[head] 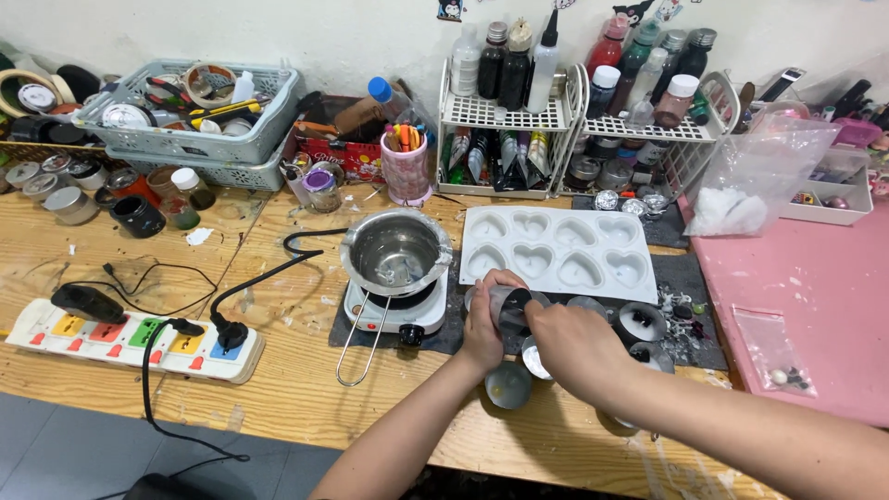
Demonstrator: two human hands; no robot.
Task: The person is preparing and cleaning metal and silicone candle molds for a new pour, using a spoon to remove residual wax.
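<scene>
Small bottle [508, 308], grey-translucent with a dark part at the right end: held level above the front of the desk [306, 389], just in front of the heart mould.
Left hand [483, 324]: clenched round the bottle's body.
Right hand [576, 350]: closed over the bottle's dark end, fingers curled.
Small round metal tins [508, 385]: several, on the desk directly under and beside both hands; one dark cup [641, 321] just right of them.
White silicone mould [556, 252] with eight heart cavities: flat on a dark mat, just behind the hands.
Metal melting pot [396, 252] with wire handle: seated on a small white hotplate [395, 315], left of the hands.
Multicoloured power strip [130, 339]: far left, black cables plugged in.
Two white wire racks [505, 113] of bottles: against the back wall.
Pink surface [815, 296]: at right, carrying a small clear bag.
</scene>
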